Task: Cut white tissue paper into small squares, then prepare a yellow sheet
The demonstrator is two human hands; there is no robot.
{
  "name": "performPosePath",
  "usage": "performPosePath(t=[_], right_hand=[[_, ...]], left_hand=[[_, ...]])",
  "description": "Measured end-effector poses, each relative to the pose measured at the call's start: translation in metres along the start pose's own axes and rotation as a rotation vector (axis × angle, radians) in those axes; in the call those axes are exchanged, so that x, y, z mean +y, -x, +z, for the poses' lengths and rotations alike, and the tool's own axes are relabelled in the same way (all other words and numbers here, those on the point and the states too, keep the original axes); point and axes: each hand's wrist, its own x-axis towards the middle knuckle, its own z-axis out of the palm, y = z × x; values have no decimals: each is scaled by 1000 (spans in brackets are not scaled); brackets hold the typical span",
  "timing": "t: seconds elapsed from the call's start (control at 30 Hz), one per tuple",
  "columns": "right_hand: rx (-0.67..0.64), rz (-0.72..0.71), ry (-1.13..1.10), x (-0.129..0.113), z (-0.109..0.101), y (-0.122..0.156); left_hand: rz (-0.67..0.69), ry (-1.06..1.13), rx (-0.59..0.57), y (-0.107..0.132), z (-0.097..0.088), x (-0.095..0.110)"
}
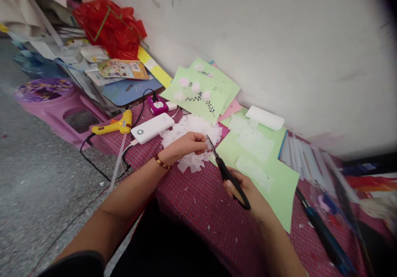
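Observation:
My right hand [240,186] grips a pair of scissors [223,170] with black handles, its blades pointing up and to the left. Close to the blade tips, my left hand [190,144] is closed in a pinch; whatever sits between its fingertips is too small to make out. Under and around the left hand lies a pile of thin white paper pieces [192,124]. Green sheets [282,177] with white tissue pieces [256,144] on them spread to the right. Behind the pile, another green sheet [198,99] carries pale puffy flowers and dark leaf sprigs.
A yellow glue gun [113,127] and a white power bank [151,128] with cables lie at the left of the checked tablecloth [192,202]. A white paper roll [265,118] rests by the wall. At right is a dark blue-handled tool [325,231]; a pink stool [58,107] stands left.

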Motion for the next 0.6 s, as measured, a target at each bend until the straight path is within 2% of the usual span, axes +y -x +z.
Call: performPosePath(t=[0.1,0.2,0.23,0.3,0.37,0.4,0.43,0.47,0.57,0.6], right_hand=[[-17,28,-62,5,0,1],[-67,-41,-146,12,-2,3],[-83,-67,-180,15,-3,4],[-110,-92,-261,20,-5,5],[-119,-80,-347,26,-5,6],[-126,-67,-383,27,-4,6],[-135,-56,-412,28,-3,6],[-143,-52,-434,29,-3,6],[-140,-81,-468,25,-4,8],[-130,-98,-478,23,-6,10]], left_hand=[[0,10,4,0,0,2],[13,-39,15,-1,-4,0],[16,-87,51,-2,-5,-2],[54,-241,232,-4,-8,-6],[159,-392,469,-6,-8,-9],[217,-423,539,-6,-8,-9],[260,-405,539,-6,-6,-9],[279,-342,468,-6,-4,-8],[216,-66,128,-5,1,-5],[190,-16,73,-4,2,-4]])
